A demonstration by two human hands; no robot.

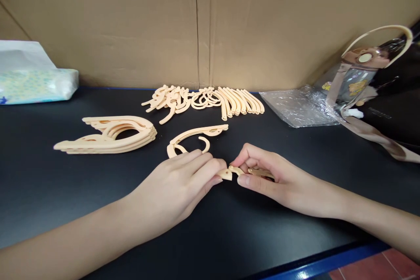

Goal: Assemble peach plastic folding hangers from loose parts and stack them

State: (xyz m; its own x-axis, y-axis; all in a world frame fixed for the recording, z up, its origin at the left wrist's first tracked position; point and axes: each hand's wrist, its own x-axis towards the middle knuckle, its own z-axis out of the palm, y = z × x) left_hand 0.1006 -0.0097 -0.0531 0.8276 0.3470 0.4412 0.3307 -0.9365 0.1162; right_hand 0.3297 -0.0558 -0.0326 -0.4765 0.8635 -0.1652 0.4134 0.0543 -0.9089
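Cream plastic, holed hanger part (225, 176): your left hand (179, 183) is pinching it, its exposed end pointing rightward. Knobbed hanger part (236, 169), curved: your right hand (278, 175) is pinching it, facing that end, contact unclear; both are sitting between your hands over the black tabletop (229, 240).

Soft, even light lit the black table (29, 201), leaving a pale sheen toward eight o'clock. The clear plastic bag (295, 105) glinted near three o'clock. Outer edges looked stretched; fine detail was slightly smeared.
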